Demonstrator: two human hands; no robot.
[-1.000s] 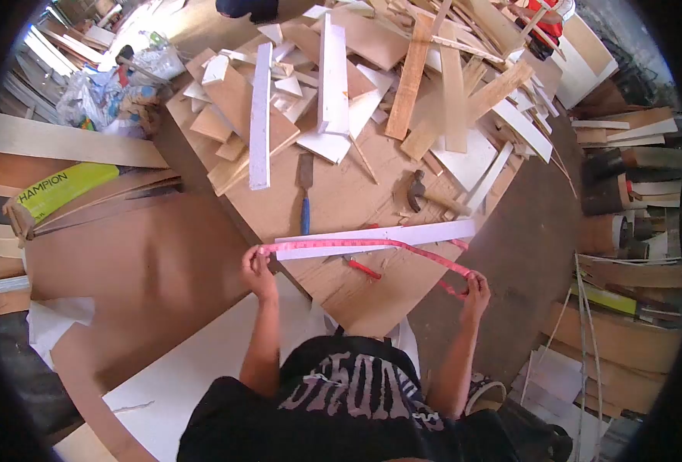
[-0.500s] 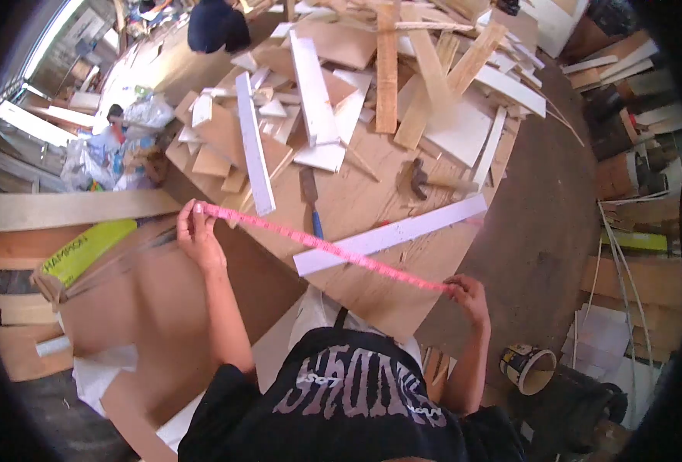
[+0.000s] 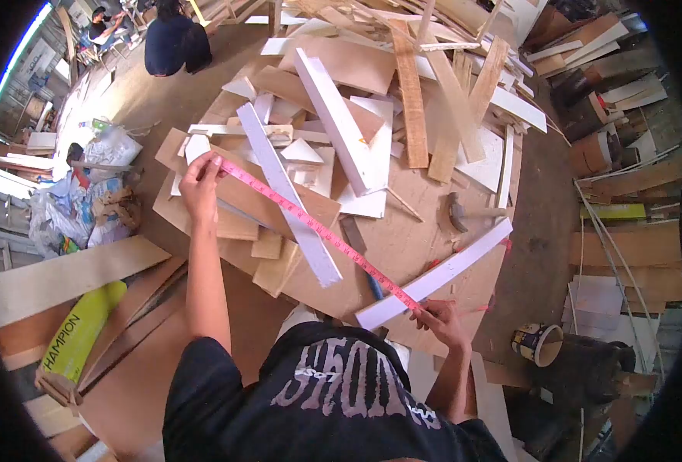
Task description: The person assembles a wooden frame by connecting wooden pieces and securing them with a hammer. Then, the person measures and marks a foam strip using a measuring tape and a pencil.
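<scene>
A pink measuring tape (image 3: 333, 239) is stretched slantwise between my hands, over the worktable. My left hand (image 3: 201, 182) pinches its upper left end near the wood scraps. At the lower right my right hand (image 3: 442, 320) is closed on the tape, and a loose part of it trails to the right. The tape passes over a narrow white board (image 3: 270, 165) and over the left end of a second white strip (image 3: 452, 269). Between them lies a flat-bladed tool with a blue handle (image 3: 375, 286), partly covered by the tape. A hammer (image 3: 456, 214) rests behind the second strip.
Many wood offcuts (image 3: 414, 100) are heaped across the back of the table. Plastic bags (image 3: 87, 200) lie at left, beside planks and a yellow-green panel (image 3: 79, 335). A bucket (image 3: 539, 343) stands at right. A person in dark clothes (image 3: 175, 46) is low down at the back.
Both hands have moved with the tape: the left up toward the scraps, the right lower and slightly left. The tape now slopes more steeply and crosses the left narrow board. The view has shifted.
</scene>
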